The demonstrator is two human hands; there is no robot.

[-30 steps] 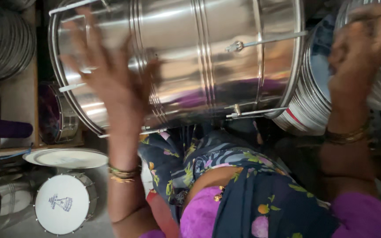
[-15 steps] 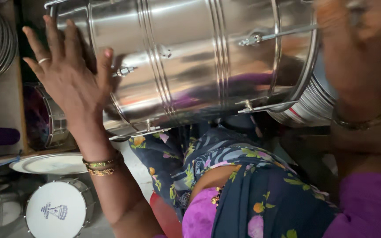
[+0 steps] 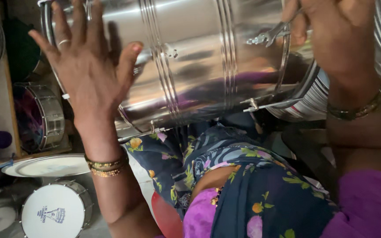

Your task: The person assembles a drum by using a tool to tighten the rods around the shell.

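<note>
A large steel drum shell (image 3: 190, 66), polished and cylindrical, lies on its side across the person's lap, filling the upper middle of the head view; raised ribs ring its mirror-bright wall, and thin metal tension rods (image 3: 265, 103) run along it. The left hand (image 3: 87, 70) is spread wide against the shell's left end, fingers splayed and palm flat, gripping nothing; one ring sits on a finger, and gold bangles (image 3: 106, 165) circle the wrist. The right hand (image 3: 331, 31) is at the shell's right end, near a small metal lug (image 3: 267, 37); whether it clasps anything cannot be told; one bracelet (image 3: 357, 108) circles that wrist. Below, dark floral cloth (image 3: 225, 176) with yellow and pink flowers drapes over purple fabric (image 3: 366, 202). At lower left stands one small drum (image 3: 56, 211) with a round white head bearing a small blue emblem; above it lies one flat white disc (image 3: 45, 165); further up, one chrome-sided drum (image 3: 38, 117) with a dark purple skin rests on its side.
</note>
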